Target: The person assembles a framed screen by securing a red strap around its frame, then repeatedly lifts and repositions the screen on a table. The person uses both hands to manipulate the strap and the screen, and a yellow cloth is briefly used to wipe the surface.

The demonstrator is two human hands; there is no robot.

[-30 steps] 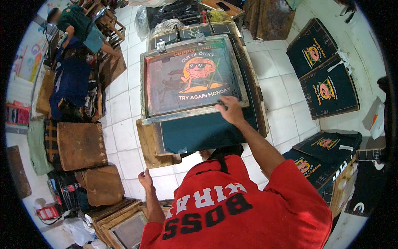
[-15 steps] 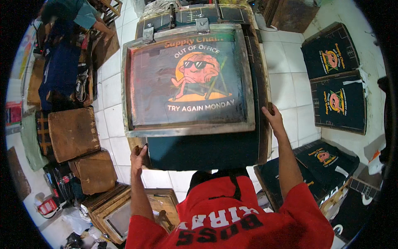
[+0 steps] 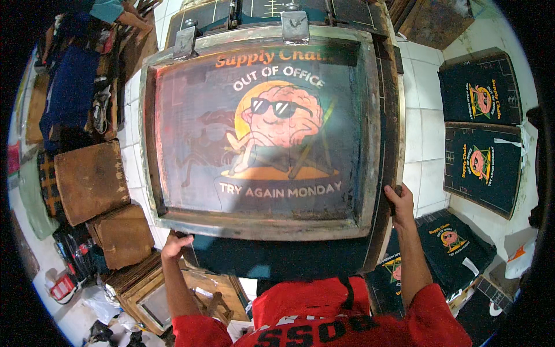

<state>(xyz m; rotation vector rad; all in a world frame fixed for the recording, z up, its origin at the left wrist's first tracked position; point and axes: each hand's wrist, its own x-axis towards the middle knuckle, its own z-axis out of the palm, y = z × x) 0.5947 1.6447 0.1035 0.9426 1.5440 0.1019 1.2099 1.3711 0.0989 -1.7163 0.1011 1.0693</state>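
A wood-rimmed printing screen lies over dark green fabric on a wooden board. Through its mesh shows a print of a pink brain figure in sunglasses on a deck chair, with lettering above and below. Two metal hinge clamps grip the screen's far rim. My left hand is closed on the board's left edge, just below the screen's near left corner, thumb on top. On the board's right edge my right hand is closed likewise; the fingers underneath are hidden.
Several boards with printed dark fabric stand or lie at the right. Brown boards and wooden frames are stacked at the left. Another person's arm shows at the far left. White floor tiles run along the right side.
The board and screen now look larger and closer, and their near edge sits lower in view. Both hands keep their hold on the board's edges; the other person is more cut off.
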